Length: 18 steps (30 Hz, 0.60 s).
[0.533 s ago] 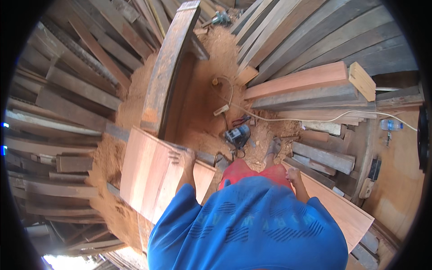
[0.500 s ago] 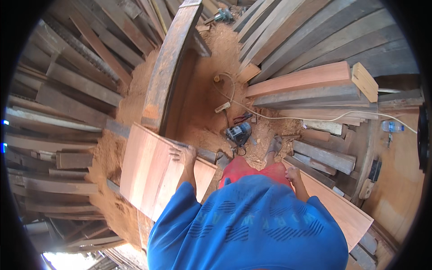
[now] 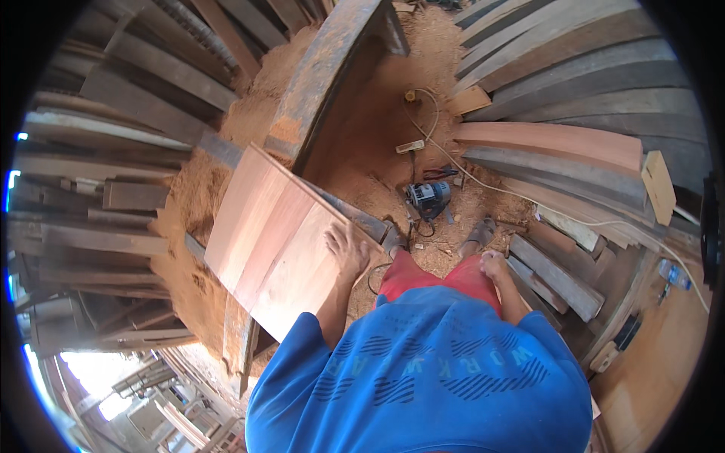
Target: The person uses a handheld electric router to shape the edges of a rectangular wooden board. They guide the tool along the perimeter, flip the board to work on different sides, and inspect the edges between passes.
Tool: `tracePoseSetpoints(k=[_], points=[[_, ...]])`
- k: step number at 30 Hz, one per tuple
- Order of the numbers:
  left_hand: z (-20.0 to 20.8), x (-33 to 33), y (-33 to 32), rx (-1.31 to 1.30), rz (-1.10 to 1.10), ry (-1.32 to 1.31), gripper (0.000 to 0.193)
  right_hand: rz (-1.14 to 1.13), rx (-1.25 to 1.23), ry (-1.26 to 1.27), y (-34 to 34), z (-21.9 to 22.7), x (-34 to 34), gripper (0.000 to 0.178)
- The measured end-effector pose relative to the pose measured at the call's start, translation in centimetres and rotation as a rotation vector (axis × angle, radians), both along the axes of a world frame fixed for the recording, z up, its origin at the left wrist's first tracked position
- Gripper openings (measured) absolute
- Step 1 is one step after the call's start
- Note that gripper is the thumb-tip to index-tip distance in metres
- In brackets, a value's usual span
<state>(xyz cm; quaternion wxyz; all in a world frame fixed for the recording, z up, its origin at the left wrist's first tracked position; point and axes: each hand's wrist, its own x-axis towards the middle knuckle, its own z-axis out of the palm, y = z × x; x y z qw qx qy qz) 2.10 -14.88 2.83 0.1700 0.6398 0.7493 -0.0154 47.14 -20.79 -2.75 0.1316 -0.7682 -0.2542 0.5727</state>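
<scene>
My left hand (image 3: pixel 346 251) lies with its fingers spread on the top face of a wide wooden panel (image 3: pixel 276 226), near its right end. The panel is pinkish-brown, made of joined strips, and rests tilted across a dusty wooden bench (image 3: pixel 325 79). My right hand (image 3: pixel 495 266) is closed beside my right thigh; what it holds, if anything, is hidden. Ahead of my feet a blue-grey corded power tool (image 3: pixel 428 200) sits on the sawdust.
A pale cord (image 3: pixel 483 181) runs from a power strip (image 3: pixel 410 146) across the right side. Stacked boards (image 3: pixel 574 79) line the right, and more planks (image 3: pixel 151 136) the left. A plastic bottle (image 3: pixel 674 273) lies at far right. Sawdust (image 3: pixel 189 264) covers the floor.
The view has shifted, and the left panel's near end now sits closer to my legs with my left hand still on it. The second panel at my right is now almost wholly hidden.
</scene>
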Motion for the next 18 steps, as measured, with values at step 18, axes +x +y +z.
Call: tracePoseSetpoints(k=[18], points=[[-3.6, -1.9, -16.9, 0.598, 2.199, -1.792, 0.055, 0.402, 0.125, -0.201, 9.3, -8.6, 4.7, 0.024]])
